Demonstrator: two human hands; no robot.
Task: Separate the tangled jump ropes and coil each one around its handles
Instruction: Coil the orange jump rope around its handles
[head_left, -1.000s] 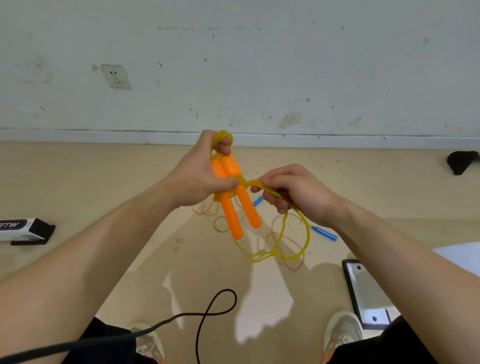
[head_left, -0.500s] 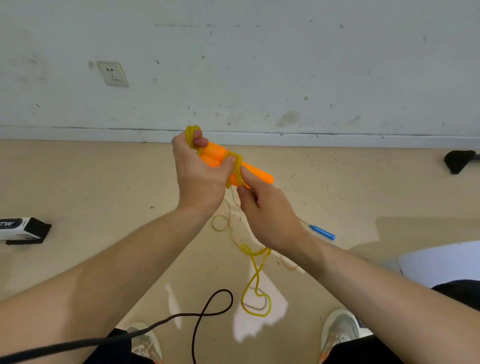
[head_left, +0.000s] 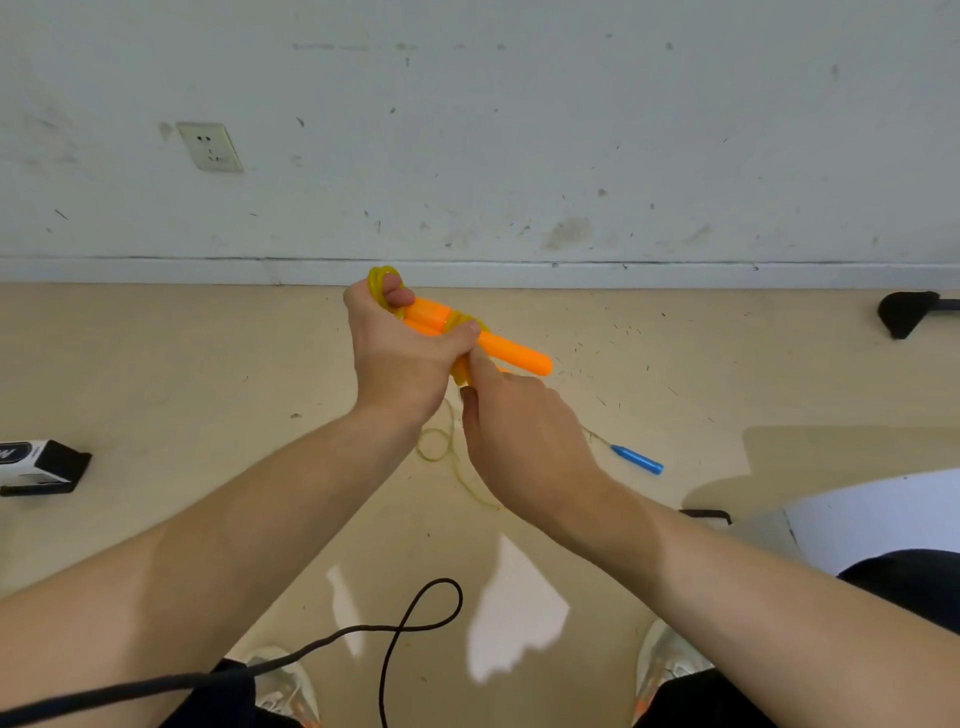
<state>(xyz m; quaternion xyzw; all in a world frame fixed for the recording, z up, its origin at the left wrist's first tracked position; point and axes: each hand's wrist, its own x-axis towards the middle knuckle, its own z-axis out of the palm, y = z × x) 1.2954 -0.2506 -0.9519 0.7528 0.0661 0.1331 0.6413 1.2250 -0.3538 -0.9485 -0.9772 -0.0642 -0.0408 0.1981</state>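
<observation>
The coiling step is judged to be in hand for the orange jump rope. The two orange handles (head_left: 511, 352) are held side by side above the floor (head_left: 156, 374), clasped in the left hand (head_left: 400, 358), whose fingers are curled round them. A loop of the yellow rope (head_left: 383, 278) is caught over the top of that hand, and several turns are already wound round the handles beside the thumb. The right hand (head_left: 519, 436) is set just below the handles, and the rope appears to be pinched between its thumb and forefinger; its other fingers are hidden. Loose slack trails on the floor beneath. For the next move, the slack would need to be carried round the handles again under tension. The blue handle (head_left: 636, 460) of the other rope lies on the floor, well apart and not yet coiled.
</observation>
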